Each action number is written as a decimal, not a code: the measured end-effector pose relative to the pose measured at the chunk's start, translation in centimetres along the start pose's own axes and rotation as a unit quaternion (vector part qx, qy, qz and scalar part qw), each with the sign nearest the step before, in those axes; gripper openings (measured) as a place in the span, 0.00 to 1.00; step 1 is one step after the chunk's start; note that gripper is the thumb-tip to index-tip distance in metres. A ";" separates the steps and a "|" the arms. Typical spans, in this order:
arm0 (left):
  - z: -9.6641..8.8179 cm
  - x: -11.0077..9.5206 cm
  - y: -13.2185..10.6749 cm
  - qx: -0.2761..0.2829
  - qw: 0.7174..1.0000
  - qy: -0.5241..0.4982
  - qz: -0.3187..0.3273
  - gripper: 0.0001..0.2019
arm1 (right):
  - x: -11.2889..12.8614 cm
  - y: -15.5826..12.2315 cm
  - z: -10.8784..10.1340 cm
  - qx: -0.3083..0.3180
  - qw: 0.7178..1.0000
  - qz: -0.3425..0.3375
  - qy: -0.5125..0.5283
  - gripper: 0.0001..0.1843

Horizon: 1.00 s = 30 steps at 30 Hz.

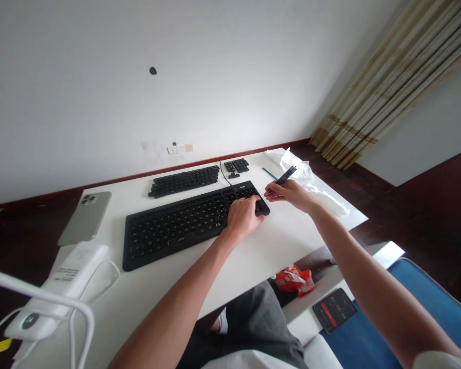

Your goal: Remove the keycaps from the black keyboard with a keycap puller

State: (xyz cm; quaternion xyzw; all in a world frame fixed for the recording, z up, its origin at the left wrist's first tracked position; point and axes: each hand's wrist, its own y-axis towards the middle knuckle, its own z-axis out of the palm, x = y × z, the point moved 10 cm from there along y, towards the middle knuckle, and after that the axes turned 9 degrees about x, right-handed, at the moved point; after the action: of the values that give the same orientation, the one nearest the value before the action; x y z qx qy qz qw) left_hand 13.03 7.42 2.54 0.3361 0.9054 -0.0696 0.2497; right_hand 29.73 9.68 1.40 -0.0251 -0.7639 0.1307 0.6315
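Observation:
A black keyboard (176, 228) lies on the white table, its key positions showing without their caps. My left hand (243, 215) is over the keyboard's right end, fingers curled onto the number pad and thumb at the front edge. Just right of the keyboard, my right hand (286, 193) is closed around a slim black pen-like tool (287, 175), which points up and to the right. Behind the keyboard sit rows of loose black keycaps (186, 179), with smaller groups of keycaps (237, 165) to their right.
Crumpled white plastic (292, 161) and a thin blue stick (269, 173) lie at the table's right. On the left are a phone (85, 218) and a white power strip (61, 287) with cables. Another phone (334, 310) rests below, right, near a red bag (294, 280).

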 end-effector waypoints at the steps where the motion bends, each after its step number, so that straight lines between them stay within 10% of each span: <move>1: 0.0 0.1 0.1 0.003 1.000 -0.003 -0.002 0.26 | 0.1 0.1 0.2 0.007 1.000 0.000 -0.002 0.26; 14: 0.3 -2.1 -1.4 -0.016 0.996 0.071 0.053 0.19 | 3.6 0.8 3.2 0.162 0.976 -0.022 -0.145 0.24; 24: 1.2 -2.8 -2.0 -0.015 0.989 0.137 0.060 0.21 | 7.7 -1.1 5.7 0.213 0.883 -0.122 -0.400 0.20; 30: 1.1 -2.8 -2.1 -0.005 0.990 0.126 0.056 0.21 | 5.8 -1.4 4.7 0.239 0.900 -0.109 -0.349 0.21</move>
State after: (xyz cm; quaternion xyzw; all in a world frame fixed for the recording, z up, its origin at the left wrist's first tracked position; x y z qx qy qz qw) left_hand 13.96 3.92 2.85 0.3910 0.9099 -0.0083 0.1383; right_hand 24.21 8.76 6.54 0.2566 -0.8791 0.2400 0.3221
